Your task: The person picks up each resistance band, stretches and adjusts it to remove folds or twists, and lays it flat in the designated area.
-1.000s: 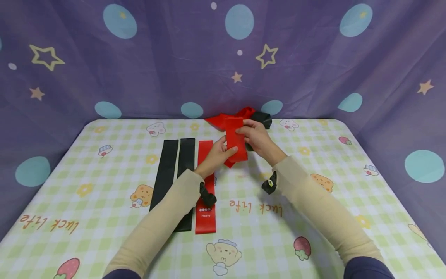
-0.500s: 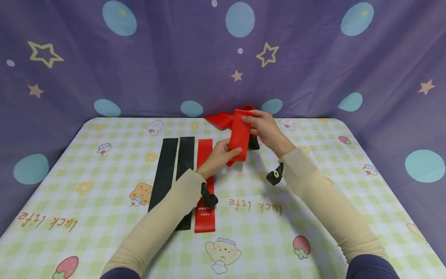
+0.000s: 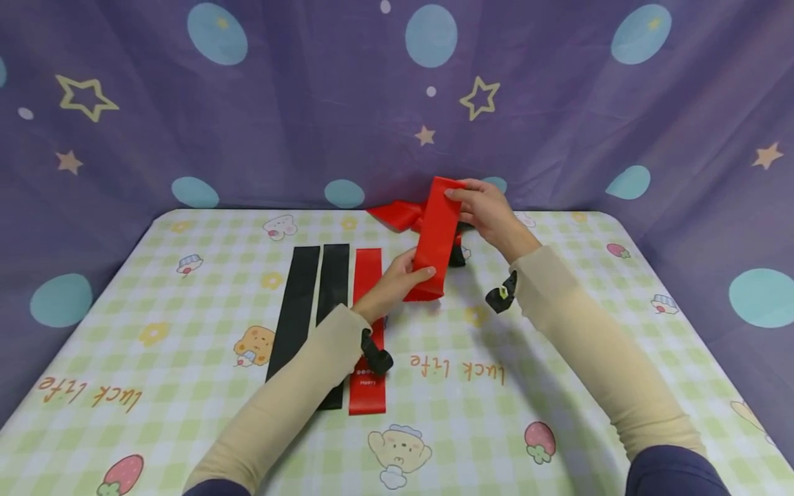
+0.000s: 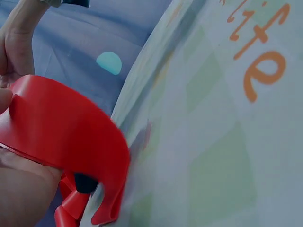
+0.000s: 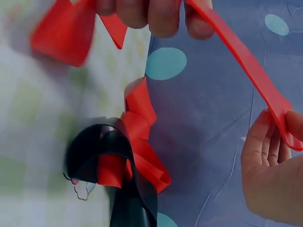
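Note:
A glossy red resistance band (image 3: 438, 220) is held off the tabletop between both hands, slanting up to the right. My left hand (image 3: 397, 281) pinches its lower part, thumb on the front face. At the top end my right hand (image 3: 493, 212) pinches the band between thumb and fingers. Below the left hand a loop of the band hangs down, as the left wrist view shows on the bent red strip (image 4: 104, 156). Behind the hands lies a crumpled heap of red bands (image 3: 395, 215) with a curled black band (image 5: 94, 146), partly hidden by the right hand in the head view.
Left of the hands, two black bands (image 3: 299, 289) lie flat side by side. Next to them is a flat red band (image 3: 367, 399) printed "Heavy", partly under the left forearm. A checked cloth (image 3: 459, 427) covers the table; a purple curtain (image 3: 279, 124) hangs behind.
My right hand has moved up and to the right, drawing out a longer stretch of the red band. The left hand has shifted slightly right. The flat bands have stayed put.

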### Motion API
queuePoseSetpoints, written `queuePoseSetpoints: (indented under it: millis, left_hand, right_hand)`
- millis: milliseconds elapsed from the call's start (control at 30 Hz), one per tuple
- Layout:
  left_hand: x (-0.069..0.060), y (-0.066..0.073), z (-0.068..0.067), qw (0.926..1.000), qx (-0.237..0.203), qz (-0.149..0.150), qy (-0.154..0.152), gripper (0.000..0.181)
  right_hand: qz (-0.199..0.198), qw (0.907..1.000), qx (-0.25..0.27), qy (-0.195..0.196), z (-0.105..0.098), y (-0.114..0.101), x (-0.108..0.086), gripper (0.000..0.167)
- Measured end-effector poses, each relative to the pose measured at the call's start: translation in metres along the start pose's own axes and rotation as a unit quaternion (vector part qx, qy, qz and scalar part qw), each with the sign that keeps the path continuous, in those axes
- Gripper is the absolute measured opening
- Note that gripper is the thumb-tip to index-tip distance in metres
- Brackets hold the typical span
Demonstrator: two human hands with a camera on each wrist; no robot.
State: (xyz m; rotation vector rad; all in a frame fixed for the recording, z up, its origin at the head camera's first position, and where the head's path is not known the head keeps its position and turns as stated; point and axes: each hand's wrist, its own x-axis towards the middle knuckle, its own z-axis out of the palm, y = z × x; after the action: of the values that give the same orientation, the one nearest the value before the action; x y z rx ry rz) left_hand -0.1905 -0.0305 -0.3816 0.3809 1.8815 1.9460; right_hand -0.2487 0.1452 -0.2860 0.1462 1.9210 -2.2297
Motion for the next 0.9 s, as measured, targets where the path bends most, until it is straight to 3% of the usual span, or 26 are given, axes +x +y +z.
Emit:
queuePoseSetpoints:
  millis: [200, 500, 767, 900]
  left_hand:
    - [-0.002, 0.001, 0.003, 0.9998, -0.003, 0.003, -0.022, 0.046]
    - [-0.007, -0.001, 0.004, 0.9995, 0.004, 0.016, -0.026, 0.048]
    - [-0.013, -0.006, 0.003, 0.9954, 0.091, 0.018, -0.026, 0.048]
    - [-0.019, -0.007, 0.002, 0.9941, 0.102, 0.018, -0.031, 0.047]
  right_hand:
    - [-0.005, 1.0000, 0.004, 0.006, -0.003, -0.007, 0.002, 0.011]
    - [-0.015, 0.9994, 0.003, 0.030, -0.009, -0.020, 0.005, 0.007]
    - [-0.027, 0.9982, 0.011, 0.052, -0.022, -0.028, 0.010, 0.005]
    - [-0.024, 0.9979, 0.016, 0.059, -0.029, -0.031, 0.012, 0.006]
